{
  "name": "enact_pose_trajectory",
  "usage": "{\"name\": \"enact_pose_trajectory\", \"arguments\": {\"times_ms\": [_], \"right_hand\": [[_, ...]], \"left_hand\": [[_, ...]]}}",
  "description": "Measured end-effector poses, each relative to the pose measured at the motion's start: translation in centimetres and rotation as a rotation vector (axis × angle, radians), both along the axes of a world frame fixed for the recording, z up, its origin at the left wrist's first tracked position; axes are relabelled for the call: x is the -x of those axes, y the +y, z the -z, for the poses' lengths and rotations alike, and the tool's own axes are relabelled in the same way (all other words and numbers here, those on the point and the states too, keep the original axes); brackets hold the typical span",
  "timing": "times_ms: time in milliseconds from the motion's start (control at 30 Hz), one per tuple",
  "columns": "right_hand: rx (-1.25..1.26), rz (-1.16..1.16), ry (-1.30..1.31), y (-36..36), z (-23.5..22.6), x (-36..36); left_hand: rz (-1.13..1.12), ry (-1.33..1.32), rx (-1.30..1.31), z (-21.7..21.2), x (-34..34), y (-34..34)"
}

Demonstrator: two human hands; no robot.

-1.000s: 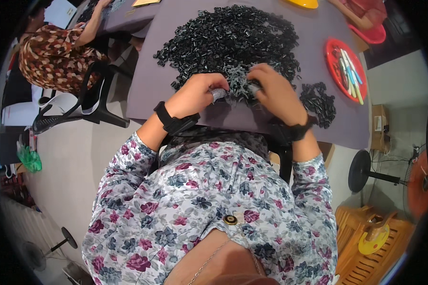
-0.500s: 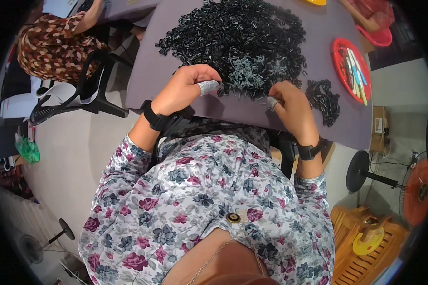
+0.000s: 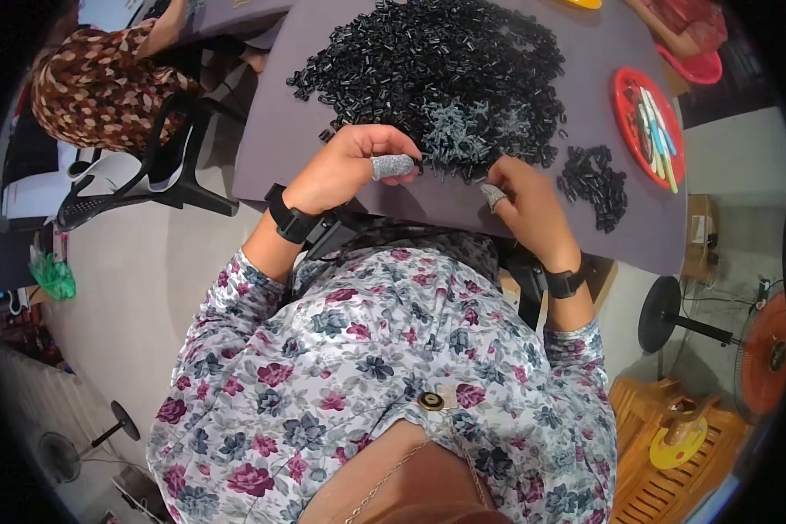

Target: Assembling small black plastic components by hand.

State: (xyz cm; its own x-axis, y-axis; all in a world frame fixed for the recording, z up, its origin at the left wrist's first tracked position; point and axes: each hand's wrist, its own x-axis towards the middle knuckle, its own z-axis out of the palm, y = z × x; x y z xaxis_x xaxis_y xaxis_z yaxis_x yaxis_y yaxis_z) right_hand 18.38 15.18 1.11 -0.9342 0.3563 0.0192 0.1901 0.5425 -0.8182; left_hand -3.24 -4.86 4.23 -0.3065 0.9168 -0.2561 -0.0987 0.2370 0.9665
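A large heap of small black tubular pieces (image 3: pixel 428 61) covers the middle of the table. On its near side lies a smaller pile of thin grey pieces (image 3: pixel 454 129). At the heap's near-left edge my left hand (image 3: pixel 354 166) pinches a small black piece (image 3: pixel 418 165), mostly hidden by the fingers. A grey finger cover (image 3: pixel 393 166) sleeves its thumb. My right hand (image 3: pixel 537 210) hovers by the near-right edge, thumb and forefinger drawn together; what they hold, if anything, is too small to make out. Its thumb wears another grey finger cover (image 3: pixel 493 196).
A separate group of black pieces (image 3: pixel 594 185) lies right of my right hand. Beyond it is a red tray (image 3: pixel 621 96) with several light-handled tools. The grey-purple table (image 3: pixel 271 148) curves toward me. Other people sit at far left and far right; a chair (image 3: pixel 196 166) stands at left.
My left hand has shifted slightly right and nearer, and a black piece now shows at its fingertips. The right hand has moved slightly, its thumb turned more toward the left.
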Motion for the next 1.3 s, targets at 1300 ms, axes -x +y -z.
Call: {"name": "enact_pose_trajectory", "arguments": {"times_ms": [1300], "right_hand": [[0.78, -0.099, 0.116, -2.8, 0.2, 4.6]], "left_hand": [[0.026, 0.215, -0.101, 1.6, -1.6, 0.2]]}}
